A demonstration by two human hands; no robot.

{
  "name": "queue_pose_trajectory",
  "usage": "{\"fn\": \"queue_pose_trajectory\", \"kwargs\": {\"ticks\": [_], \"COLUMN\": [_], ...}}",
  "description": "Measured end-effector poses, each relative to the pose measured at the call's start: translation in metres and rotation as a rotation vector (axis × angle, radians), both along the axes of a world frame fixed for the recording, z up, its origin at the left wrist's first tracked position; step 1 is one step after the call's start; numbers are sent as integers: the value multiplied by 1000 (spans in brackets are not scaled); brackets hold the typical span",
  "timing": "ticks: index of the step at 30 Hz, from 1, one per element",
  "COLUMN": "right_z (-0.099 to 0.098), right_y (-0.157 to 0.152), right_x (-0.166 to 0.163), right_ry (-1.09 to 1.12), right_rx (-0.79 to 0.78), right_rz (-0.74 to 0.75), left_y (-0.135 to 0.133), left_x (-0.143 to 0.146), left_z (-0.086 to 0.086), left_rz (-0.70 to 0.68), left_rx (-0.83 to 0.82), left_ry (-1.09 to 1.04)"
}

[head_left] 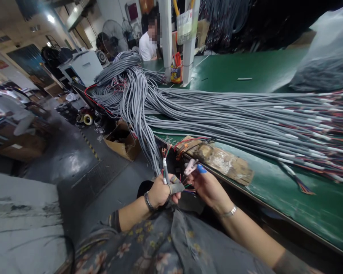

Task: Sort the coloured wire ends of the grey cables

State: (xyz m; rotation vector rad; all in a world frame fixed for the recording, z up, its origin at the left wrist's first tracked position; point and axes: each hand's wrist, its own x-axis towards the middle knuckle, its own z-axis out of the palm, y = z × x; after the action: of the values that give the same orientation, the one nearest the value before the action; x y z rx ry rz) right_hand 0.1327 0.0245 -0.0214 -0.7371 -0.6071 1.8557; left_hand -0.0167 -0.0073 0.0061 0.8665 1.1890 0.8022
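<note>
Gray multicore cable point(165, 173) clenched in left hand point(160, 192), right hand point(210, 188) pinching 1 pale clip point(191, 167); guessing wire sorting, next move prob needs wires point(191, 191) splayed.

A gray multicore cable point(166, 173) is standing nearly upright just below the frame's center, its white-banded top splaying colored wires. To its lower right, thin loose wires point(191, 191) are fanning rightward; a pale pink clip point(191, 166) is tilting above them.

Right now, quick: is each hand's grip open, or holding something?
Left hand: closed, holding grey cable.
Right hand: closed, holding a small pale tool.
</note>
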Motion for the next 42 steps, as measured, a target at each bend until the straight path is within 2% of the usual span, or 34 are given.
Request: {"fn": "queue_pose_trajectory", "kwargs": {"ticks": [2, 7, 15, 18, 23, 27, 32, 38, 42], "right_z": [1, 0, -10, -12, -6, -1, 3, 5, -3], "right_y": [0, 2, 9, 9, 6, 3, 0, 1, 1], "right_x": [-1, -2, -6, -6, -4, -2, -4, -5, -5], "right_ry": [-53, -104, -10, -6, -19, 13, -31, -65, -286], "right_rx": [23, 32, -99, -101, -35, -40, -9, -2, 125], "right_rz": [-32, -3, -42, -36, 30, 61, -17, -12, -184], "left_y": [1, 6, 10, 11, 9, 1, -4, 3, 6], "left_x": [2, 5, 8, 9, 8, 5, 6, 10, 12], "left_z": [1, 4, -1, -5, -3, 0, -3, 2, 6], "left_rz": [20, 2, -20, -25, -3, 35, 113, 144, 131], "left_rx": [4, -16, -29, -36, -29, -11, 22, 19, 12], "left_ry": [-5, -25, -22, -14, -3, -12, -31, -78, -87]}}
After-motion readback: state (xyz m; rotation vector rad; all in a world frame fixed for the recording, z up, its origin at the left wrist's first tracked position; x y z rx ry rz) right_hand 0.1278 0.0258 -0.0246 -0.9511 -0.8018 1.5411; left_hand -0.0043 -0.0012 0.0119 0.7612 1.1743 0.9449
